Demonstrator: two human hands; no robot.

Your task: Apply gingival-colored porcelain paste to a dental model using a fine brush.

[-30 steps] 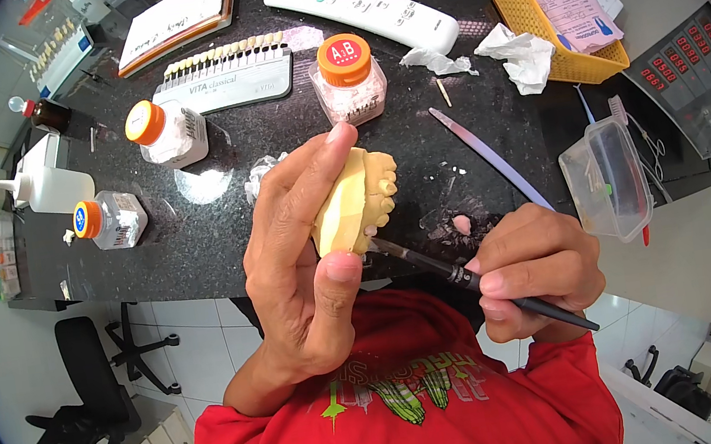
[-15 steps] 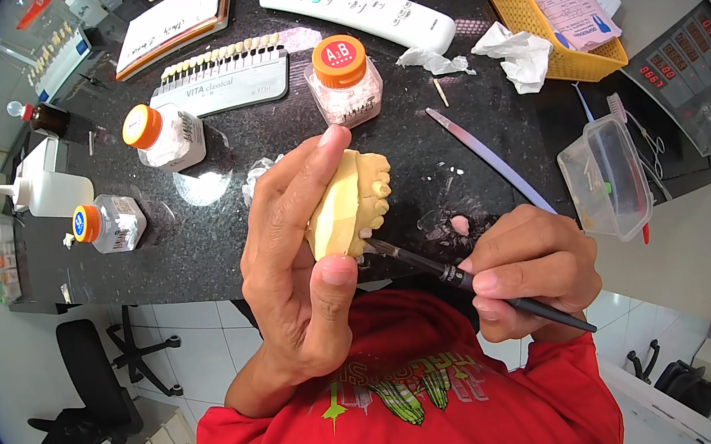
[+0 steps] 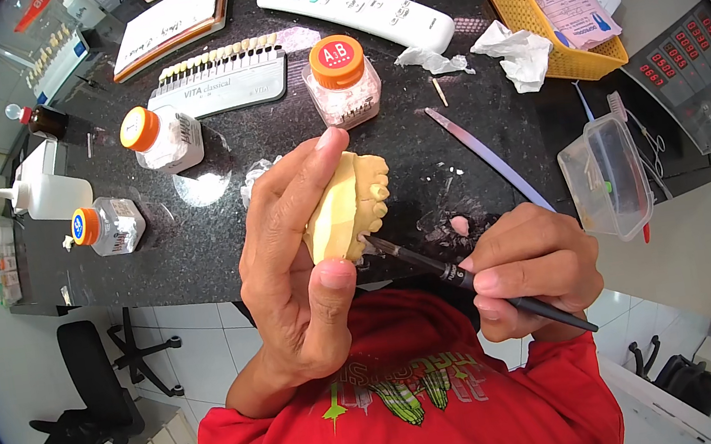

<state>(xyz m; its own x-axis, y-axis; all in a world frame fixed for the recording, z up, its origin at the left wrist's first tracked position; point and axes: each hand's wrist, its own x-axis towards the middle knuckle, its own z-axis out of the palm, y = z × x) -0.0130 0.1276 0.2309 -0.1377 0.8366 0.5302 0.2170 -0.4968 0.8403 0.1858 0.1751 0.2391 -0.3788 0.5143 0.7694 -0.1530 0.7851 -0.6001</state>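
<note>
My left hand (image 3: 295, 276) is closed round a yellow plaster dental model (image 3: 345, 210), thumb at its near end and fingers along its left side and far end. The row of teeth on the model faces right. In my right hand (image 3: 539, 269) is a thin black brush (image 3: 435, 267), pinched between thumb and fingers like a pen. Its tip touches the near teeth of the model, by my left thumb. A small lump of pink paste (image 3: 460, 225) lies on the dark worktop beyond the brush, with pale smears around it.
Orange-capped powder jars (image 3: 342, 83) stand beyond my hands, by a tooth shade guide (image 3: 218, 87). A white remote control (image 3: 358, 11), crumpled tissue (image 3: 515, 54) and a lilac tapered stick (image 3: 492, 157) lie farther right. At the right are a yellow basket (image 3: 516, 8) and a clear plastic box (image 3: 610, 186).
Hardly anything differs. The brush tip has shifted very slightly left against the model's teeth; both hands keep their hold, and the view has drifted a little.
</note>
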